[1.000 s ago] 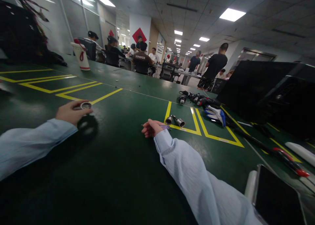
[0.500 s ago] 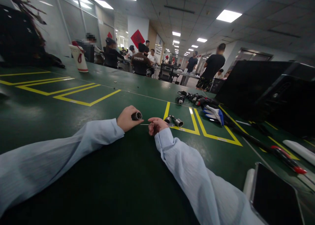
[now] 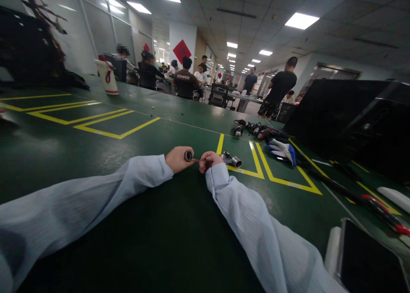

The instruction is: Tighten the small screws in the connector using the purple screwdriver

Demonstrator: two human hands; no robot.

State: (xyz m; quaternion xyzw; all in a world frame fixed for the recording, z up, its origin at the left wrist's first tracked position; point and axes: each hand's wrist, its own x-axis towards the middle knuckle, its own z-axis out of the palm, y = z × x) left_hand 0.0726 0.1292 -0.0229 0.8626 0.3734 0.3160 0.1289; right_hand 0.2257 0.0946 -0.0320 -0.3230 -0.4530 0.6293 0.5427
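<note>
My left hand (image 3: 178, 158) is closed around a small dark metal cylinder (image 3: 188, 156), its open end facing right. My right hand (image 3: 209, 159) is pinched on a thin pin-like tool (image 3: 196, 159) whose tip reaches the cylinder's opening. Both hands rest on the green table (image 3: 134, 207), almost touching. Just behind my right hand, two more metal cylinders (image 3: 233, 159) lie on a yellow floor-tape line. Both arms wear light blue sleeves.
White and blue gloves (image 3: 282, 150) and more dark cylinders (image 3: 250, 127) lie at the right. A large black box (image 3: 346, 118) stands far right, a red-handled tool (image 3: 384, 212) and a phone (image 3: 368, 263) near right. A paper cup (image 3: 106, 77) stands far left. Several people sit and stand beyond the table.
My left hand carried the cylinder from the left across the table to my right hand. The thin tool's tip now meets the cylinder's opening.
</note>
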